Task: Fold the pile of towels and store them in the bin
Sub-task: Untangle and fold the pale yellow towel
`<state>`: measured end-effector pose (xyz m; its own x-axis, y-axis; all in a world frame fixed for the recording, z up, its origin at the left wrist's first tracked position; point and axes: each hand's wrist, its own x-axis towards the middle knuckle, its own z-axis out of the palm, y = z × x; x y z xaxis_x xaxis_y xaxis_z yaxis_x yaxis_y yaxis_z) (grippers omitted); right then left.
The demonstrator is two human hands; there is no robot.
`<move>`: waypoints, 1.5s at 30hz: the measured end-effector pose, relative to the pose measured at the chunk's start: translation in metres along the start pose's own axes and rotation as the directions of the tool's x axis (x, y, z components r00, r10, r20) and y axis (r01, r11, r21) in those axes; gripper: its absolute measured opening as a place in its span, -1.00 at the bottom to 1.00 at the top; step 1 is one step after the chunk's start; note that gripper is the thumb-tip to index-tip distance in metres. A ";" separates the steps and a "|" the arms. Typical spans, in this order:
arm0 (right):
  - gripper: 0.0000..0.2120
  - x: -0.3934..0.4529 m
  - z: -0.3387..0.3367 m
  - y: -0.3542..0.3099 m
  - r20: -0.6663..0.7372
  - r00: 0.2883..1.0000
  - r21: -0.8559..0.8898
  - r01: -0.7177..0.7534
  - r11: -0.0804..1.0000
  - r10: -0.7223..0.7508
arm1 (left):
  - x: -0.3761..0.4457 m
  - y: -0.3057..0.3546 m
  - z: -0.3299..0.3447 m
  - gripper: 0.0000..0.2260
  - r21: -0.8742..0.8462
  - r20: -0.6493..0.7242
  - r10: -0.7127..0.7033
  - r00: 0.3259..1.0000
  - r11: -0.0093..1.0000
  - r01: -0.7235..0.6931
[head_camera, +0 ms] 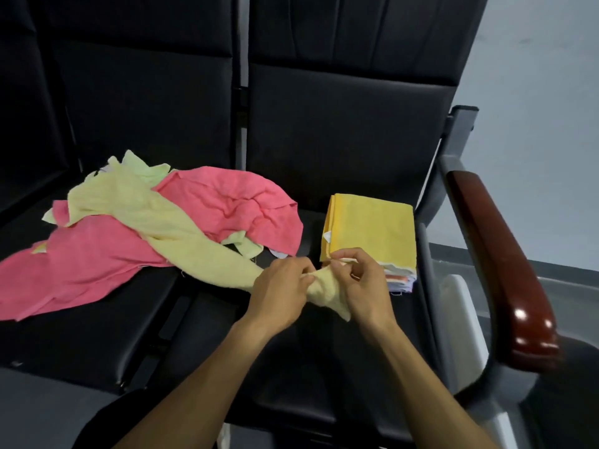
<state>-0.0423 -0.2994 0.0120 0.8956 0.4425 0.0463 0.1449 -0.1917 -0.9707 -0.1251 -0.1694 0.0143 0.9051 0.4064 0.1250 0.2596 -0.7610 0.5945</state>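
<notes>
Both the left hand (pixel 278 293) and right hand (pixel 363 283) grip one end of the pale yellow towel (pixel 181 228), fingers pinching it. Just beyond the right hand's grip sits the folded stack (pixel 372 231); pink towels (pixel 227 202) lie left of the grip.

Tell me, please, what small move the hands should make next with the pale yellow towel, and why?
Probably draw the pale yellow towel clear of the pile: both the left hand and right hand pinch one end, while the rest lies draped over the pink towels, too bunched to fold.
</notes>
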 end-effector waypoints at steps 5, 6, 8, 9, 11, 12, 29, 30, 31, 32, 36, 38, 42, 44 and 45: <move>-0.94 0.001 -0.005 0.013 0.034 0.997 0.057 -0.069 0.996 0.068 | -0.001 -0.003 0.020 -0.94 0.016 0.010 -0.042 0.999 0.999 0.042; -0.94 0.003 -0.005 0.015 0.041 0.996 0.074 -0.084 0.994 0.081 | 0.002 -0.004 0.023 -0.94 0.027 0.015 -0.048 0.999 0.999 0.047; -0.94 0.009 -0.005 0.017 0.070 0.993 0.125 -0.099 0.987 0.091 | 0.012 -0.005 0.026 -0.93 0.023 0.011 -0.062 0.998 0.998 0.062; -0.90 0.012 -0.006 0.016 0.085 0.993 0.143 -0.093 0.985 0.081 | 0.018 -0.007 0.026 -0.93 -0.004 0.002 -0.067 0.998 0.998 0.067; -0.71 0.017 -0.007 0.013 0.127 0.989 0.129 -0.088 0.988 0.071 | 0.028 -0.011 0.028 -0.94 -0.067 -0.019 -0.087 0.996 0.994 0.086; -0.60 0.018 -0.007 0.012 0.146 0.986 0.088 -0.089 0.992 0.076 | 0.032 -0.012 0.029 -0.94 -0.093 -0.030 -0.102 0.994 0.991 0.099; -0.91 0.026 0.002 0.023 0.081 0.966 0.346 -0.259 0.902 0.246 | 0.040 -0.012 0.033 -0.87 -0.187 0.084 -0.063 0.994 0.979 0.078; -0.89 0.027 0.001 0.021 0.111 0.956 0.410 -0.292 0.864 0.271 | 0.038 -0.013 0.032 -0.80 -0.202 0.130 -0.035 0.991 0.978 0.061; -0.88 0.027 0.001 0.021 0.137 0.946 0.456 -0.323 0.829 0.293 | 0.036 -0.014 0.030 -0.76 -0.217 0.166 -0.011 0.986 0.975 0.047; -0.86 0.027 0.001 0.022 0.158 0.938 0.487 -0.346 0.802 0.308 | 0.034 -0.014 0.030 -0.76 -0.231 0.186 0.009 0.983 0.972 0.035; -0.78 0.026 0.001 0.023 0.194 0.920 0.524 -0.391 0.757 0.341 | 0.036 -0.019 0.028 -0.87 -0.246 0.142 -0.047 0.989 0.966 0.082; -0.72 0.027 0.002 0.025 0.185 0.920 0.492 -0.390 0.778 0.345 | 0.040 -0.021 0.026 -0.83 -0.243 0.077 -0.095 0.992 0.964 0.111; -0.68 0.026 0.003 0.028 0.187 0.963 0.129 -0.220 0.967 0.194 | 0.041 -0.016 0.023 -0.90 -0.298 0.028 -0.113 0.993 0.948 0.116; -0.70 0.023 0.006 0.029 0.176 0.981 -0.106 -0.066 0.992 0.084 | 0.040 -0.016 0.023 -0.87 -0.291 0.020 -0.092 0.996 0.952 0.094; -0.70 0.023 0.008 0.029 0.158 0.987 -0.177 -0.011 0.984 0.040 | 0.040 -0.017 0.022 -0.85 -0.294 0.023 -0.089 0.996 0.951 0.091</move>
<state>-0.0208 -0.2882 -0.0165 0.8231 0.5670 -0.0302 0.2070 -0.3491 -0.9139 -0.0857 -0.1514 -0.0084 0.8859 0.4607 0.0539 0.2306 -0.5382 0.8107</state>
